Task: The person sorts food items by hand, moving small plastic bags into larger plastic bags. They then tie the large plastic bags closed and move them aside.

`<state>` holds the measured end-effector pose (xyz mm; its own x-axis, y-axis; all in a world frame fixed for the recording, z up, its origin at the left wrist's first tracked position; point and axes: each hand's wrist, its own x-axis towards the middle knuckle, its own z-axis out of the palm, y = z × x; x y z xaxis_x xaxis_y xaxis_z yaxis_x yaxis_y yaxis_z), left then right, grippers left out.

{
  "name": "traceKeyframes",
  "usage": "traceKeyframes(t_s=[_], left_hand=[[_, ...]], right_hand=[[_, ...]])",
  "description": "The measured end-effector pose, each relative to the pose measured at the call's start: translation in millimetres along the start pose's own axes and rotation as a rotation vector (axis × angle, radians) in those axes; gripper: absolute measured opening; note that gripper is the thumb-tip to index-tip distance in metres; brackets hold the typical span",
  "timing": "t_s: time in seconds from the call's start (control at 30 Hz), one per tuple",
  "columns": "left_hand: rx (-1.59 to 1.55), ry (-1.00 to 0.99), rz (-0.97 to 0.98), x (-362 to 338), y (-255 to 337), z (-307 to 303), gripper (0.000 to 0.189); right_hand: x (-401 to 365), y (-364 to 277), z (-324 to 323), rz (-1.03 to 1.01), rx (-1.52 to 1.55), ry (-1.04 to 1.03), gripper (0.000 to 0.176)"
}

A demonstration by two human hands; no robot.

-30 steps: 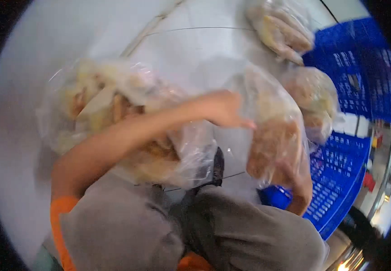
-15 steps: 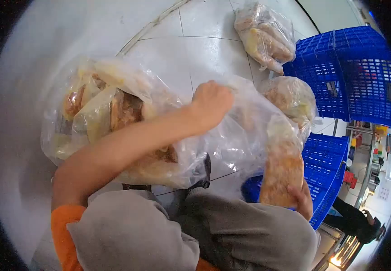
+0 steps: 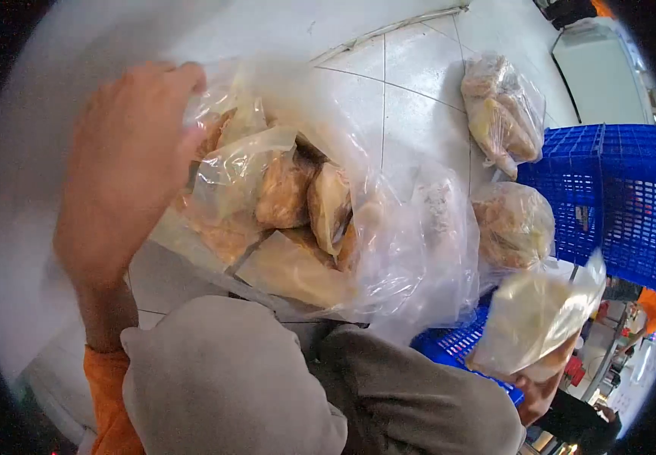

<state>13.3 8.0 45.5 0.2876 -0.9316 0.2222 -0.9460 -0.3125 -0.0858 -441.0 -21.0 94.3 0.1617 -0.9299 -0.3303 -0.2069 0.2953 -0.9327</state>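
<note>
Our left hand [image 3: 127, 163] grips a big bag [image 3: 388, 258] of pastries [image 3: 286, 189] by its rim. Our right hand [image 3: 536, 390] clasps a smaller bag [image 3: 532, 318].

Tiled floor [image 3: 419, 83] carries food bags [image 3: 502, 114] — and crates [image 3: 608, 197].

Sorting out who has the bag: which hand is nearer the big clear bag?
Left. The left hand grips the big clear bag at its rim; the right hand is apart, off to its right, holding a small packet.

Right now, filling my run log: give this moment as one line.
left hand: grips big bag rim | right hand: holds small packet by blue crate
</note>
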Motion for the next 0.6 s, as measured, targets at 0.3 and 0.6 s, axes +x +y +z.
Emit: traceKeyframes(t_s=[0.3,0.6], left_hand=[[-0.883,0.118,-0.166,23,-36,38,0.025],[-0.961,-0.035,-0.378,-9,-14,18,0.025]], right_hand=[[137,-30,178,-0.337,-0.407,-0.979,0.079],[118,36,200,-1.075,-0.867,-0.031,0.048]])
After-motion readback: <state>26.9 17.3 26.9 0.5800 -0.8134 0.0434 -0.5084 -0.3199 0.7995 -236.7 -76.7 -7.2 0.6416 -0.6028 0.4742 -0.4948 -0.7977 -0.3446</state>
